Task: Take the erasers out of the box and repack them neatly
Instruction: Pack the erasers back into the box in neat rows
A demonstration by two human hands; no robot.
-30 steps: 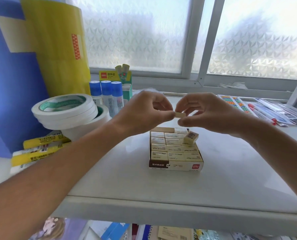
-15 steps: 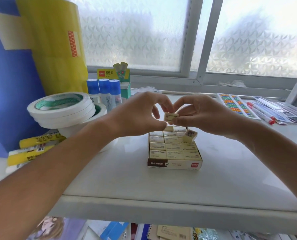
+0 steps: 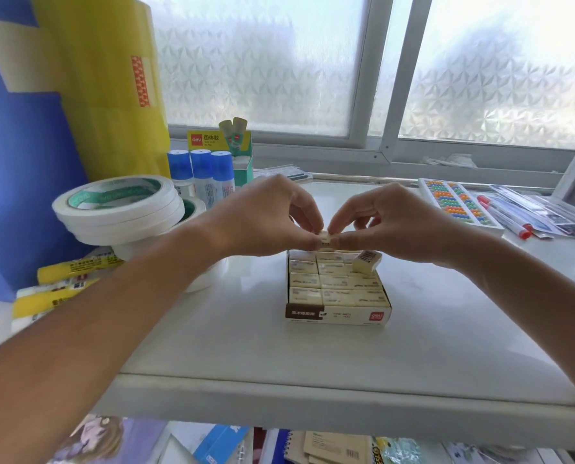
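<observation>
Box (image 3: 338,315) of erasers seated open on white table (image 3: 246,346), near its centre; taken as landmark. Inside box: cream erasers (image 3: 333,283) packed flat in rows, filling most of the tray. One loose eraser (image 3: 366,261) with barcode face up, resting tilted on top of the packed rows at far right corner of box. Just above far edge of box: left hand (image 3: 266,217) and right hand (image 3: 393,222) brought together, fingertips meeting. Single eraser (image 3: 325,236) pinched between them, clear of the box contents. Left grip: thumb and forefinger closed on left end of that eraser. Right grip: thumb and forefinger closed on its right end, remaining fingers curled loosely. Left of box: stack of white tape rolls (image 3: 118,205), touching table. Beyond tape rolls, further left of box: large yellow roll (image 3: 102,85) standing upright against blue sheet (image 3: 21,182). Behind box to the left: three blue-capped glue sticks (image 3: 200,172) upright, beside a green and yellow display carton (image 3: 236,145). Right of box, well apart: tray of coloured beads (image 3: 457,204) and packaged red-capped pens (image 3: 510,216). Frosted window (image 3: 262,61) behind all.
</observation>
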